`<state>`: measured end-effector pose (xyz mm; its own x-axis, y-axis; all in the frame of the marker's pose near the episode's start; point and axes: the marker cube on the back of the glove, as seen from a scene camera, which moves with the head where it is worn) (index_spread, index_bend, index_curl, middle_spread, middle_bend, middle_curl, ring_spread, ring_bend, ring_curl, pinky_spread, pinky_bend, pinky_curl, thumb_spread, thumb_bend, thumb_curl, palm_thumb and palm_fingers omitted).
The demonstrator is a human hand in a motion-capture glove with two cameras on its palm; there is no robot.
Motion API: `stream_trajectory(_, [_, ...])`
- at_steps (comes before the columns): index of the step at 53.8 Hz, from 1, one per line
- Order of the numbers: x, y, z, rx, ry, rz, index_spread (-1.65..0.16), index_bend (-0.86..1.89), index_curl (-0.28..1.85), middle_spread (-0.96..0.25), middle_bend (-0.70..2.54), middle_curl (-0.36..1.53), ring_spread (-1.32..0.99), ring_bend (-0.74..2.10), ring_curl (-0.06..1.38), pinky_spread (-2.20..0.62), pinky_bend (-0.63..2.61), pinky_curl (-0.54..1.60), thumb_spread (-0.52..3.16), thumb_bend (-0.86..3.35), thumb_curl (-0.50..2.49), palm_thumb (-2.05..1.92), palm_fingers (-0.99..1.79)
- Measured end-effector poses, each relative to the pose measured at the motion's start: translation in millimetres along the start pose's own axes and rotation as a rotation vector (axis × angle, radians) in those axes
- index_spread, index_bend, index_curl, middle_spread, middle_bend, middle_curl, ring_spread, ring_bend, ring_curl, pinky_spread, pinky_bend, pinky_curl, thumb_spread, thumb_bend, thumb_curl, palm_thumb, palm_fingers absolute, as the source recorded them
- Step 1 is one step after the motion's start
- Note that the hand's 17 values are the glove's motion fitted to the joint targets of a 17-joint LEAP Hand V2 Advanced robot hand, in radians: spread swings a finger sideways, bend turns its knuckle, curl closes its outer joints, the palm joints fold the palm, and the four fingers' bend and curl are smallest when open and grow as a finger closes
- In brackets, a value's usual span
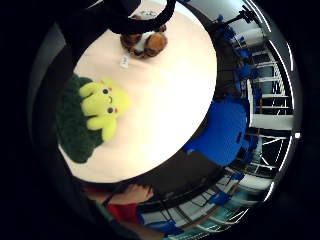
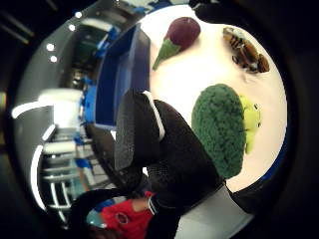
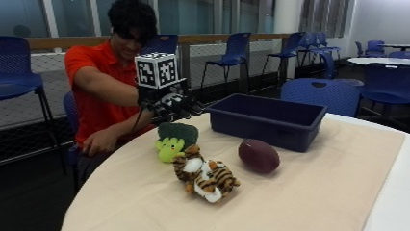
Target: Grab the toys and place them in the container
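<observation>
Hovering above the broccoli toy (image 3: 176,133) on the table (image 3: 320,192), gloved right hand (image 3: 172,107) holds nothing, fingers relaxed. Tiger toy (image 3: 204,176) lies lengthwise toward broccoli; eggplant toy (image 3: 259,155) beside blue container (image 3: 269,120). No legible writing.

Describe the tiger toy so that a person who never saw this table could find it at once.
On the round table with the beige cloth, look in front of the blue container. Three toys lie there; the tiger toy is the nearest to the camera in the outside view, beside the dark red eggplant toy. Only it has orange and black stripes and white patches.
</observation>
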<state>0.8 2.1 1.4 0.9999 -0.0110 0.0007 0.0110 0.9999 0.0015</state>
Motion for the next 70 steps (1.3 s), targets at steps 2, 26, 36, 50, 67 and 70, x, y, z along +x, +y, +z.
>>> stream_trajectory(2, [0.8, 2.0, 1.5, 0.001, 0.0, -0.011, -0.17, 0.15, 0.03, -0.08, 0.17, 0.03, -0.07, 0.19, 0.02, 0.01, 0.53, 0.12, 0.52, -0.07, -0.01, -0.11, 0.17])
stream_trajectory(26, [-0.5, 5.2, 25.8, -0.041, 0.01, -0.071, -0.34, 0.18, 0.19, -0.15, 0.19, 0.18, -0.16, 0.23, 0.13, 0.02, 0.68, 0.26, 1.19, -0.08, 0.03, -0.13, 0.07])
stream_trajectory(36, [-1.1, 5.2, 31.3, -0.06, -0.036, -0.035, -0.36, 0.16, 0.21, -0.15, 0.15, 0.2, -0.13, 0.2, 0.15, 0.06, 0.86, 0.32, 1.14, -0.11, 0.03, -0.17, 0.07])
stream_trajectory(50, [-7.5, -0.9, 38.7, -0.066, -0.056, -0.025, -0.38, 0.15, 0.24, -0.11, 0.14, 0.21, -0.04, 0.2, 0.17, 0.11, 1.12, 0.39, 1.0, -0.1, 0.07, -0.15, -0.04])
stream_trajectory(67, [-13.1, -1.8, 67.5, -0.116, -0.025, -0.009, -0.37, 0.11, 0.21, -0.08, 0.15, 0.23, 0.01, 0.27, 0.22, 0.12, 1.25, 0.41, 0.97, -0.09, 0.11, -0.12, -0.08])
stream_trajectory(70, [-12.7, 0.3, 75.8, -0.135, 0.013, 0.01, -0.37, 0.1, 0.2, -0.08, 0.16, 0.23, 0.01, 0.32, 0.24, 0.11, 1.26, 0.41, 0.96, -0.09, 0.12, -0.12, -0.06])
